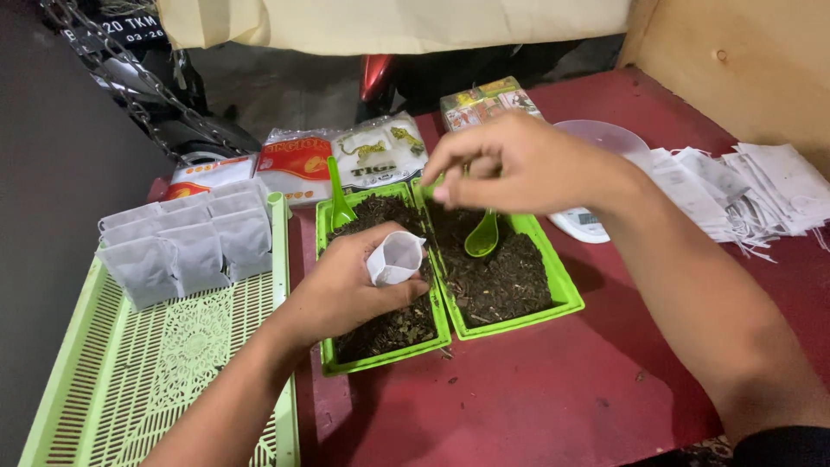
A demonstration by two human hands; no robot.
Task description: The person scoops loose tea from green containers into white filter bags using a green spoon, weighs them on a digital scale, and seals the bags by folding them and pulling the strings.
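Curling around a small white pouch (396,258), the left hand (350,290) grips it with thumb and fingers, its open mouth turned up and toward the right hand. The pouch sits over the left green tray (380,361), which is full of dark loose leaf. The right hand (523,166) hovers just beyond and to the right of the left, over the second green tray (519,323); its fingers are bent and pinched together at the tips, though whether anything is caught in the pinch cannot be told. Directly under that hand a green spoon (482,238) lies bowl-down on the leaf in the second tray, which is also filled with the same dark material. Another green spoon (338,197) stands in the first tray, just beyond the left hand.

Past both hands, at the far ends of the trays, lie flat plastic packets (341,160), white with orange and green print, and a small colourful box (488,101) beside them. Right of the right hand sits a white scale (581,223) with a clear bowl (618,137) over it, and further right a heap of empty white pouches with strings (748,192).

Left of the left hand, a pale green slotted basket (173,372) holds a row of filled white pouches (186,242) standing at its far end. Everything rests on a dark red table (562,398).
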